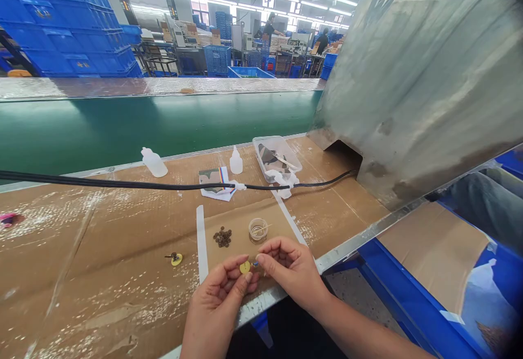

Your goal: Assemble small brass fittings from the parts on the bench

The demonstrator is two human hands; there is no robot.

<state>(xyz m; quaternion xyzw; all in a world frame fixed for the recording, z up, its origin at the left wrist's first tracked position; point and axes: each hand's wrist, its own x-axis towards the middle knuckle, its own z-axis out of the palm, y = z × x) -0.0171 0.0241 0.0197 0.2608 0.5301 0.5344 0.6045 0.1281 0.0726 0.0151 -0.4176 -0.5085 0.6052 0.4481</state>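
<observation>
Between its fingertips my left hand (224, 288) pinches a small yellow disc (244, 267). My right hand (291, 272) is closed just to the right of the disc, its thumb and forefinger on a tiny bluish piece (255, 264) too small to make out. Beyond the hands, a pile of small brown round parts (223, 237) lies on a brown sheet (241, 212) edged with white tape. A clear round cup (258, 229) with thin sticks in it stands right of the pile. Another yellow disc (176, 260) with a dark part on it lies to the left.
Black cables (122, 183) cross the bench. Behind them are two white bottles (155, 163) (236, 160), printed cards (216, 182) and a clear plastic tray (296, 157). A metal hood (417, 86) stands at right, a green conveyor (183, 119) beyond, stacked blue crates (73, 32) at back left.
</observation>
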